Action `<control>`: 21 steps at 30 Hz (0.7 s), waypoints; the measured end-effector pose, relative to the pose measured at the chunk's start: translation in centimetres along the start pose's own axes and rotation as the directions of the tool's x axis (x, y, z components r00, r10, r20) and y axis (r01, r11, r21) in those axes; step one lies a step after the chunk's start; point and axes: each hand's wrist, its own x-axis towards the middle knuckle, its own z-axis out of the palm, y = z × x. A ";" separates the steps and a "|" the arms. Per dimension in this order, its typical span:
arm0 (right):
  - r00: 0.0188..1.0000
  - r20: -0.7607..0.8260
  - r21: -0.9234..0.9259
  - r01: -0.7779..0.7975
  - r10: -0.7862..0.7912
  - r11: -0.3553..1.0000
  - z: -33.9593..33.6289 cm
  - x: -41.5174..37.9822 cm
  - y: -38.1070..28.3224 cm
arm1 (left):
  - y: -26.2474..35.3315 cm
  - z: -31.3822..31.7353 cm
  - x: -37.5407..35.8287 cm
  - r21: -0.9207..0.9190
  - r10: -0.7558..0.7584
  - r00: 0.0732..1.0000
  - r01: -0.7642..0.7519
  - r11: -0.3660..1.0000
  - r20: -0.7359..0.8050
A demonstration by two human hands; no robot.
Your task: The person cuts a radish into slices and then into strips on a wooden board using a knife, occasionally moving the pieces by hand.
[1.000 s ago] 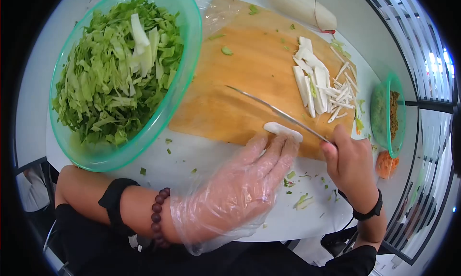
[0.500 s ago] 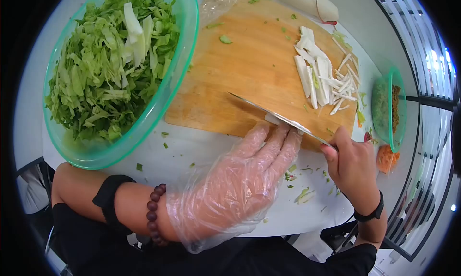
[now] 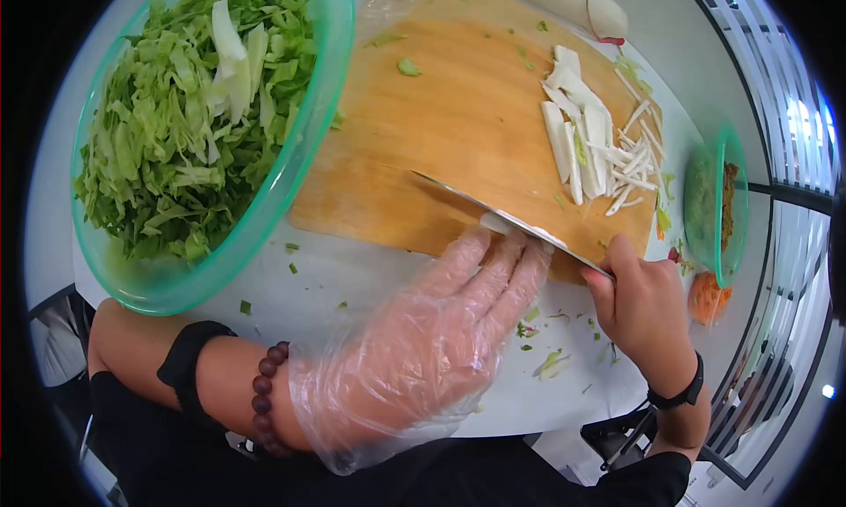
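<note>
My right hand [image 3: 641, 306], bare, grips a kitchen knife [image 3: 493, 214] by its handle, which the fingers mostly hide. The blade lies diagonally across the near part of the wooden cutting board [image 3: 423, 110]. In a clear plastic glove, my left hand [image 3: 432, 331] presses its fingertips on a white radish piece [image 3: 500, 225] against the blade's near side. The fingers cover most of that piece. Further right on the board are white radish slices [image 3: 577, 128] and thin strips [image 3: 636, 165].
A green bowl [image 3: 308, 167] heaped with shredded leafy greens [image 3: 194, 119] stands at the left. A whole white radish [image 3: 573, 9] lies beyond the board. At right are a smaller green container [image 3: 718, 207] and a bag of orange shreds [image 3: 708, 297]. Green scraps [image 3: 553, 364] litter the white table.
Both hands and the knife keep nearly the same pose at the radish piece. The view has shifted slightly, so the bowl and board sit a little further left.
</note>
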 end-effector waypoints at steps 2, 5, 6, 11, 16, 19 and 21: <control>0.997 -0.063 -0.018 0.038 -0.039 0.999 0.1 0.8 -0.5 | -0.1 0.3 0.0 0.046 0.037 0.999 -0.036 0.998 -0.024; 0.997 -0.066 -0.036 0.031 -0.034 0.999 -0.7 1.7 -0.7 | -0.2 0.2 0.1 0.074 0.051 0.998 -0.049 0.996 -0.021; 0.998 -0.056 -0.004 0.013 -0.013 1.000 -0.9 1.3 -0.6 | -0.2 0.1 0.1 0.074 0.052 0.999 -0.051 0.996 -0.011; 0.999 -0.004 0.073 -0.042 0.042 0.996 -1.5 0.0 -0.4 | -0.2 -0.8 0.1 0.053 0.034 0.999 -0.034 0.998 -0.003; 0.998 0.004 0.069 -0.062 0.062 0.996 -1.1 -0.7 -0.5 | -0.2 0.3 0.0 0.075 0.007 0.999 -0.004 0.997 -0.044; 0.999 -0.002 0.048 -0.046 0.046 0.998 -0.9 -1.0 -0.1 | -0.2 0.7 -0.2 0.076 0.014 0.998 -0.010 0.997 -0.054; 0.999 -0.009 0.050 -0.032 0.032 0.998 -0.7 -1.1 0.3 | -0.1 0.9 -0.3 0.080 0.014 0.998 -0.010 0.997 -0.059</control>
